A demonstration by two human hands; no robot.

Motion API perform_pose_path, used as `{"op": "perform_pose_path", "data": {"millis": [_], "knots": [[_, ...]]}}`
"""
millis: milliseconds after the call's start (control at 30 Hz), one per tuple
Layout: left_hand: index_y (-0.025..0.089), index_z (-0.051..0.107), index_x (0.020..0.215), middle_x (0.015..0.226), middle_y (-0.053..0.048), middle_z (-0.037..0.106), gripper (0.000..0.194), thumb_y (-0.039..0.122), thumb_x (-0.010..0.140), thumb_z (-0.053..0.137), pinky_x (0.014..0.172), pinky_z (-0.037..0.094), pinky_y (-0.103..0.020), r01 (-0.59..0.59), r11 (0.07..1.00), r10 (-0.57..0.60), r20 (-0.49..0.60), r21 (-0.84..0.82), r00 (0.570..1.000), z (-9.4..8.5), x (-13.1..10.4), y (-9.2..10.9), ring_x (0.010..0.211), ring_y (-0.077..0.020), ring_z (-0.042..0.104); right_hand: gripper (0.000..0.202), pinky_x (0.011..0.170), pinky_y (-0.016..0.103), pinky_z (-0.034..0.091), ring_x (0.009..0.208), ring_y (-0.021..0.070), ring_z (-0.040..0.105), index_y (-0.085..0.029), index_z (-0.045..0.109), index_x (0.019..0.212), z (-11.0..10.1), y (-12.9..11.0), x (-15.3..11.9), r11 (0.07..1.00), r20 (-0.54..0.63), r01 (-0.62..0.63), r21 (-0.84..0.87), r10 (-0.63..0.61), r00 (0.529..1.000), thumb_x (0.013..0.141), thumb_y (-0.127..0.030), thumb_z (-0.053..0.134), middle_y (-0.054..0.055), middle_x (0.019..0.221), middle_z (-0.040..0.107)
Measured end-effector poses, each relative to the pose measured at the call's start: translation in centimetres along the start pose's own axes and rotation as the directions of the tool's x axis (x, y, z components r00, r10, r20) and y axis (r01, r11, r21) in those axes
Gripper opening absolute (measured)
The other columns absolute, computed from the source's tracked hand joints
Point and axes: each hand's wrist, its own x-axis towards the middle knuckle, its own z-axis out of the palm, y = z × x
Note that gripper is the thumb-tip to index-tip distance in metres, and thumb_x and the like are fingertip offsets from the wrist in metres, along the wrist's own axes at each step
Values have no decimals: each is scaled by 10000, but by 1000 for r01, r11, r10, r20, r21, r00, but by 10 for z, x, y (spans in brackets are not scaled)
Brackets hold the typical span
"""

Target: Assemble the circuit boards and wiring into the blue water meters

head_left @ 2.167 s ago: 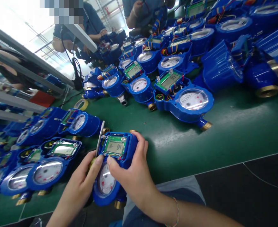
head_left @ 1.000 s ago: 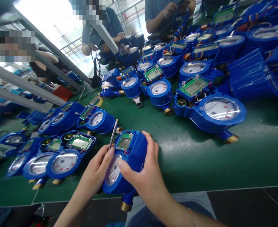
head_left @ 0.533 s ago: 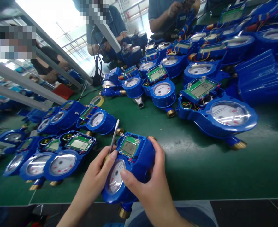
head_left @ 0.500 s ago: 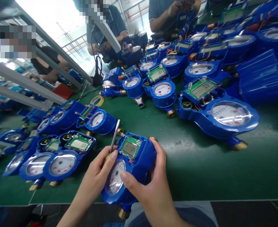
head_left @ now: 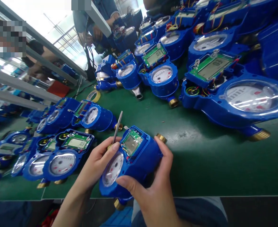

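Observation:
A blue water meter point(head_left: 139, 164) with brass pipe ends is tilted at the table's front edge. Its round dial faces left, and a green circuit board point(head_left: 132, 143) with a grey display sits in its uncovered housing. My right hand point(head_left: 153, 186) is wrapped round the meter, thumb beside the dial and fingers at the far brass end. In my left hand point(head_left: 103, 157), closed at the meter's left side, is a slim metal-bladed tool point(head_left: 117, 127) pointing up. The tool's handle is mostly hidden by the fingers; a yellowish bit shows.
Several water meters, one with its display reading 03 point(head_left: 76, 143), lie at the left. More stand at the right, the nearest a large meter point(head_left: 224, 94). A tape roll point(head_left: 93, 96) lies behind. Metal rails point(head_left: 56, 66) slant at upper left. Other people sit across the table.
The view has shifted, so the right-hand meters look nearer and larger. The held meter has turned slightly, and its far brass end shows more. Both hands keep their hold.

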Motion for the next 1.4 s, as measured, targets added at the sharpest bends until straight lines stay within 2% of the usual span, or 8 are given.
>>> {"op": "perform_pose_path", "data": {"millis": [367,533,633,733,800,1133,1300,1400], "knots": [[206,637,1139,986,-21,720,420,519,858,626,711,491,-235,4,1000,-5,-29,-23,1000,2,2,4,822,-181,639,792,811,431,576,952,263,620,-331,294,1413,-29,-8,7,982,200,65,-178,-29,979,768,-329,753,77,1199,524],[228,628,1134,948,-3,682,389,514,872,613,726,477,-237,-49,997,50,-13,65,999,3,-3,4,855,-179,616,802,768,465,570,936,297,608,-311,409,1402,-87,-38,47,709,394,419,-567,-213,894,728,-477,812,98,1174,511],[243,631,1113,987,2,678,338,494,890,597,764,474,-242,-147,980,145,23,136,989,6,-7,6,882,-175,620,1140,1076,519,407,1283,372,434,-251,348,1476,-94,-61,87,561,666,656,-505,-229,710,527,-444,949,140,1368,441],[249,637,1093,1037,5,679,296,472,907,580,821,470,-249,-263,942,252,75,207,965,14,-10,11,927,-172,624,1228,1165,449,298,1402,318,323,-253,218,1530,-84,-74,114,636,920,737,-231,-102,377,549,-416,939,111,1513,342],[249,639,1084,1050,8,682,279,460,912,575,835,470,-246,-325,914,311,98,243,945,19,-11,15,950,-168,625,1175,1160,392,310,1388,279,360,-250,212,1528,-81,-76,117,709,964,696,-113,-93,251,597,-373,918,93,1505,357],[348,451,1369,1094,-24,623,377,367,1010,338,721,466,-321,-493,450,639,117,744,760,-26,-44,42,883,-196,642,994,1174,402,304,1401,275,291,-259,348,1427,-71,-36,52,543,685,764,-349,-409,603,604,-224,905,112,1465,275],[434,327,1462,1049,-54,640,589,158,941,311,694,453,-431,-367,-155,611,381,917,693,-51,-114,34,851,-296,608,977,1170,482,311,1368,311,327,-246,350,1398,-53,-26,54,467,582,784,-409,-529,618,589,-206,896,135,1408,316],[351,322,1483,1068,-73,658,649,62,901,318,741,467,-488,-353,-335,600,487,874,635,-51,-132,27,959,-343,593,965,1168,481,317,1370,322,318,-225,373,1373,-56,-31,55,438,625,806,-398,-514,588,574,-241,913,144,1389,312]]}}
